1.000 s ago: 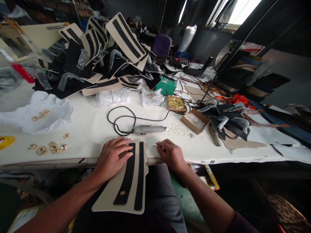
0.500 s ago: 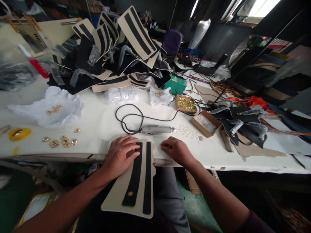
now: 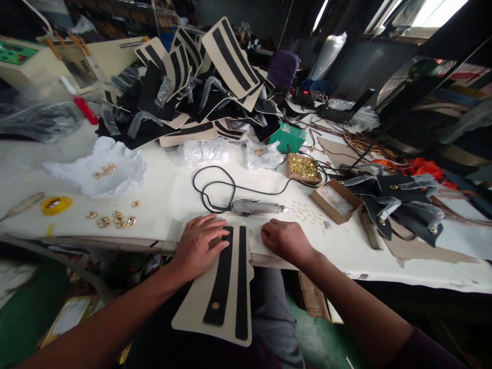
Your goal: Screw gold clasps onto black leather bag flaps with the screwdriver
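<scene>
My left hand (image 3: 200, 242) lies with its fingers stretched out over the upper end of a beige panel (image 3: 188, 312). Two black strips run along the panel, and the left strip has a small gold-coloured round piece (image 3: 216, 306) near its lower end. The panel reaches from the table edge down over my lap. To the right of it, my right hand (image 3: 288, 241) rests on the white table with its fingers curled closed; whatever they hold, if anything, is hidden. Just beyond my hands lies a grey electric screwdriver (image 3: 255, 207), its tip pointing right towards scattered small pieces (image 3: 305, 211).
Similar panels (image 3: 230, 56) are heaped at the back. A box of gold-coloured parts (image 3: 303, 168) and an open cardboard box (image 3: 336, 201) stand to the right. Gold-coloured buckles (image 3: 118, 218) and yellow tape (image 3: 57, 205) lie left. The screwdriver's black cable (image 3: 265, 192) loops across the table.
The camera view has swung a little left, so everything sits further right in the picture. My right hand's fingers look more tightly curled. The left hand stays on the panel.
</scene>
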### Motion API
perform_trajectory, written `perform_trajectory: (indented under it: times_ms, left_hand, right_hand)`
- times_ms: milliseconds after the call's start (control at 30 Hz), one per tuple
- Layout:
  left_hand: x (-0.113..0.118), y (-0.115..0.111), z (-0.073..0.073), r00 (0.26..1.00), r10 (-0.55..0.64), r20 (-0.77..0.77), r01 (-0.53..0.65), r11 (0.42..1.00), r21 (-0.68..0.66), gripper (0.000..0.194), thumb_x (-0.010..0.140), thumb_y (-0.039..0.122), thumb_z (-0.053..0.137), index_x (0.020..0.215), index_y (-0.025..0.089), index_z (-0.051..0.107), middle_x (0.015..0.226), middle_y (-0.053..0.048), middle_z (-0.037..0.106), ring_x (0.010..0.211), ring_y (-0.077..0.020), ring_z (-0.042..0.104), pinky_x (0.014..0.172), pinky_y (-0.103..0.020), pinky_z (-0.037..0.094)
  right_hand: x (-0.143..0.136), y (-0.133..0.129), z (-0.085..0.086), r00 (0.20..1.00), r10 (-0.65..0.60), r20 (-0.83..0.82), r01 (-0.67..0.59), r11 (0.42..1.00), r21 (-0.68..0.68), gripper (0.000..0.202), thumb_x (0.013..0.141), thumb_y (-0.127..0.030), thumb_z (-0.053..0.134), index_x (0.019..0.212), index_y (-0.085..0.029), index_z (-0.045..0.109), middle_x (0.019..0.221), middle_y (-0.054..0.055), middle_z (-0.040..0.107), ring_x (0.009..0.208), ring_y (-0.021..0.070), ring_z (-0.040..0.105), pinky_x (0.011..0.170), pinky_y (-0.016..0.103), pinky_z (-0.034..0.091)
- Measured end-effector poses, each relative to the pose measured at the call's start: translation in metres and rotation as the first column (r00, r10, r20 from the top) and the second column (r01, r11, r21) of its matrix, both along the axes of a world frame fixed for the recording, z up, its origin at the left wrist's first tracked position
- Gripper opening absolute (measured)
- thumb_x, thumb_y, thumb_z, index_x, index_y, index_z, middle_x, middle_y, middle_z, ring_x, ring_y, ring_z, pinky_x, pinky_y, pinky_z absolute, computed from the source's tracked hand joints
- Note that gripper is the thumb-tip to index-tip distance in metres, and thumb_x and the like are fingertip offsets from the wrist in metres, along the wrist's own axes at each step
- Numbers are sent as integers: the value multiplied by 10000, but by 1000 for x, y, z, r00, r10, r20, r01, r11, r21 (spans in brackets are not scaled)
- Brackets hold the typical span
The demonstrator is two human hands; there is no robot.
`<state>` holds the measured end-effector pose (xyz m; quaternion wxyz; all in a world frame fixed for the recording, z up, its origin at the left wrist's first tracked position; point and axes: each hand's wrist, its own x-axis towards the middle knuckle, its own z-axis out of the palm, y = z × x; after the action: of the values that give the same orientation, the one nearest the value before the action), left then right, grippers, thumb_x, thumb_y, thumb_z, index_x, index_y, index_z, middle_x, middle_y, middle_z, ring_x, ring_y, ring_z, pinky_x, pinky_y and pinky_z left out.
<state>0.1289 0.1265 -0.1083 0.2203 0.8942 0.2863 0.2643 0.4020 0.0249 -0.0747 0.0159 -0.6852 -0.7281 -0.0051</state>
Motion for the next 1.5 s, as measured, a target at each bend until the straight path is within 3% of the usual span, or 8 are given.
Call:
perform_trajectory:
  times_ms: [167, 400, 567, 733, 833, 900, 1233, 1500]
  left_hand:
    - [0, -1, -2, 1000, 6, -17, -6, 1000, 15, 190, 917, 262, 759, 1103, 294, 778, 1321, -1, 755, 1349, -311, 586, 1131, -542, 442]
    - [0, -1, 1, 1000, 4, -8, -3, 1000, 13, 198, 906, 256, 776, 1102, 285, 778, 1317, 0, 757, 1353, -302, 586, 1142, -540, 443]
    - [-1, -1, 1, 1000, 6, -3, -6, 1000, 12, 199, 917, 272, 767, 1115, 286, 777, 1320, -12, 756, 1354, -301, 587, 1142, -540, 443]
    - [-1, -2, 1, 1000, 7, -11, -7, 1000, 13, 197, 909, 270, 779, 1105, 284, 771, 1321, -10, 755, 1352, -310, 588, 1131, -548, 439]
    - [-1, -2, 2, 1000, 9, -22, -9, 1000, 5, 196, 911, 279, 779, 1107, 283, 763, 1322, -15, 754, 1356, -317, 585, 1127, -553, 441]
    - [-1, -2, 3, 1000, 9, -24, -9, 1000, -8, 204, 904, 268, 782, 1106, 276, 757, 1315, -22, 756, 1355, -321, 586, 1122, -556, 445]
    - [-2, -1, 3, 1000, 0, -12, 0, 999, -45, 252, 888, 240, 792, 1129, 281, 732, 1321, -11, 747, 1370, -308, 565, 1137, -544, 421]
    - [-2, -1, 3, 1000, 1, -7, -2, 999, -47, 210, 902, 253, 783, 1106, 270, 736, 1320, -22, 745, 1363, -306, 568, 1133, -537, 419]
  right_hand:
    - [7, 4, -7, 1000, -9, 6, 9, 997, 71, 217, 919, -192, 543, 742, -187, 668, 756, 27, 700, 621, 133, 546, 604, 325, 213]
    - [4, -6, -10, 1000, 0, 17, -2, 990, 142, 329, 1061, -264, 480, 824, -187, 694, 798, 44, 686, 669, 144, 588, 620, 308, 275]
    - [0, -11, -7, 983, -69, -170, 88, 991, 105, 277, 1049, -266, 523, 885, -205, 738, 881, 56, 708, 765, 172, 653, 669, 282, 366]
    - [-29, -3, 10, 741, -64, -668, 102, 995, 18, 131, 1002, -272, 629, 949, -241, 744, 928, 24, 709, 840, 176, 667, 756, 275, 469]
    - [-57, 10, 15, 593, -20, -805, -11, 999, -33, 112, 981, -240, 663, 906, -248, 745, 893, 3, 696, 844, 167, 652, 770, 275, 476]
    - [-71, 18, 13, 567, -37, -823, -34, 997, -68, 114, 963, -207, 678, 885, -245, 752, 895, 0, 697, 861, 166, 653, 793, 281, 475]
    - [-76, 32, 5, 603, -163, -781, 41, 984, -174, 98, 908, -146, 725, 890, -236, 761, 898, -11, 729, 872, 174, 675, 823, 294, 483]
    - [-78, 19, 0, 851, 143, -505, -119, 990, 79, 153, 1033, -203, 601, 999, -207, 750, 981, 65, 704, 889, 203, 668, 817, 320, 509]
